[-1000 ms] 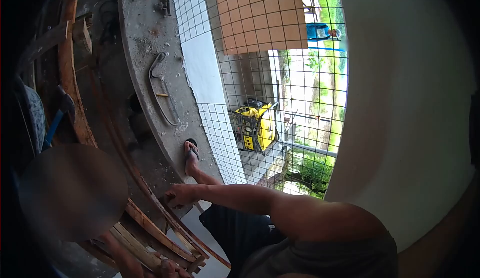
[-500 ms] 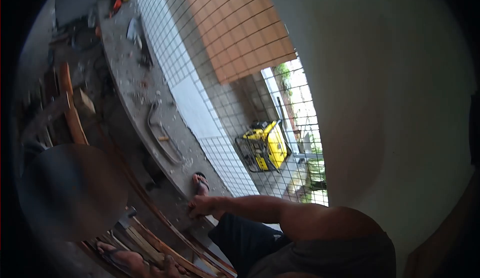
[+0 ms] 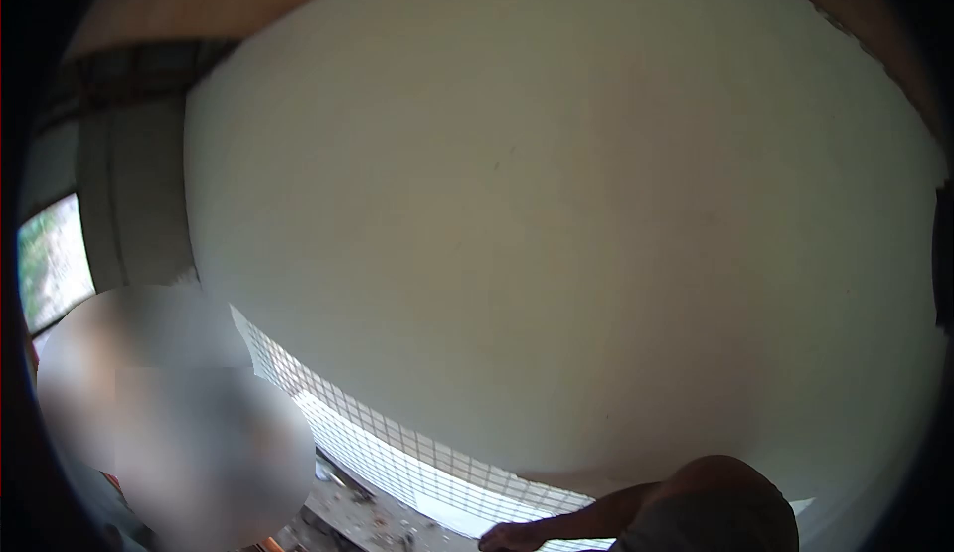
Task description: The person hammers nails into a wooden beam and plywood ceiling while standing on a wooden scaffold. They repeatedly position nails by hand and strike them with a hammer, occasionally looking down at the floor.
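My right arm [image 3: 596,514] reaches leftward from the grey-clothed shoulder at the bottom right of the head view. At the bottom edge of the picture, my right hand [image 3: 510,537] looks small and dark, with its fingers curled in. What it holds, if anything, I cannot tell. It overlaps the end of the debris-strewn ledge [image 3: 437,537] and the bright wire mesh [image 3: 397,443]. My left hand is out of the picture.
A large plain pale wall [image 3: 517,204] fills most of the view. Two blurred round patches [image 3: 179,423] cover the lower left. Farther left is a bright opening [image 3: 60,254] beside a grey upright panel [image 3: 139,194].
The view has swung up to the wall. The yellow machine, the hacksaw on the ledge, the feet and the timber have left the picture. My right hand now shows lower and farther right.
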Action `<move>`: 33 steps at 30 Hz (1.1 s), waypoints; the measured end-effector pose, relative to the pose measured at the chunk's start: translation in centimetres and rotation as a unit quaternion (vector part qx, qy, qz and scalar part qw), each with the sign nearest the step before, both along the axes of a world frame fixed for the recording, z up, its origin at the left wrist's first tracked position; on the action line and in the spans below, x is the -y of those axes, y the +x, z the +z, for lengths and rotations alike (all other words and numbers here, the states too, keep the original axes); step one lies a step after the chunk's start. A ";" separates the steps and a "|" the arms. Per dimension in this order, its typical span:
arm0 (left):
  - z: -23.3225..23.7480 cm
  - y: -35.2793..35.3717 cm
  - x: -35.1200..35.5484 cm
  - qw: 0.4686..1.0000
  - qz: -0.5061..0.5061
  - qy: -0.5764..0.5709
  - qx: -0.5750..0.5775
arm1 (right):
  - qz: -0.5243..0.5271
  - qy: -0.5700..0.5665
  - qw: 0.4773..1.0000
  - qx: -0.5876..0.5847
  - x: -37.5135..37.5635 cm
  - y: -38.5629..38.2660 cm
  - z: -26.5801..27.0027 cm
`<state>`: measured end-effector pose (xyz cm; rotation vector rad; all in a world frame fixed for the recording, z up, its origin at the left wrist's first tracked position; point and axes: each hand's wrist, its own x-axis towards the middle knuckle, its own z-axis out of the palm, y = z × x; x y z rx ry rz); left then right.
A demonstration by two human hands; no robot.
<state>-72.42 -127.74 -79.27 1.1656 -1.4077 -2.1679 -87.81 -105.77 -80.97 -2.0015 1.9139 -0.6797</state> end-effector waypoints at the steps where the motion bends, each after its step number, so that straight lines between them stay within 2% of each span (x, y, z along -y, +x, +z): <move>1: 2.0 -1.3 -0.5 1.000 -0.011 -0.014 -0.021 | -0.005 -0.054 0.997 0.059 -0.7 0.9 2.2; 5: 9.8 -4.8 -2.6 0.993 -0.059 -0.057 -0.089 | -0.073 -0.045 0.974 0.210 -1.8 -0.3 4.0; 9: 15.5 -6.5 -4.1 0.981 -0.088 -0.101 -0.141 | -0.139 -0.025 0.898 0.417 0.4 -1.7 3.2; 11: 17.8 -6.6 -4.8 0.976 -0.096 -0.115 -0.160 | -0.139 -0.038 0.855 0.498 3.0 -3.3 1.0; 12: 18.9 -6.8 -5.3 0.973 -0.096 -0.125 -0.167 | -0.121 -0.054 0.832 0.538 5.2 -5.0 -2.2; 13: 19.8 -6.8 -5.7 0.971 -0.093 -0.132 -0.174 | -0.079 -0.084 0.824 0.555 9.3 -9.6 -9.1; 14: 20.5 -6.8 -6.2 0.969 -0.094 -0.140 -0.181 | -0.120 -0.051 0.757 0.641 6.4 -6.1 0.3; 15: 21.2 -6.7 -6.5 0.966 -0.092 -0.149 -0.188 | -0.168 -0.029 0.674 0.719 3.0 -1.6 12.5; 19: 23.9 -6.4 -7.3 0.957 -0.086 -0.179 -0.210 | -0.147 -0.074 0.675 0.719 2.1 -3.8 18.6; 21: 24.9 -6.2 -7.5 0.955 -0.079 -0.189 -0.214 | -0.143 -0.088 0.631 0.758 1.8 -5.0 21.3; 23: 25.8 -5.8 -7.5 0.953 -0.071 -0.199 -0.219 | -0.061 -0.119 0.614 0.778 2.4 -6.9 21.7; 26: 26.6 -5.3 -7.2 0.950 -0.061 -0.209 -0.223 | -0.106 -0.170 0.645 0.737 -0.3 -5.5 27.4; 29: 26.9 -4.5 -6.4 0.947 -0.054 -0.222 -0.227 | -0.084 -0.211 0.660 0.717 -0.7 -6.1 28.3; 30: 26.9 -4.2 -6.0 0.945 -0.050 -0.227 -0.229 | -0.062 -0.233 0.635 0.734 -0.2 -6.5 27.8; 33: 26.8 -2.5 -4.5 0.929 -0.040 -0.267 -0.252 | -0.079 -0.234 0.615 0.749 0.6 -7.1 26.4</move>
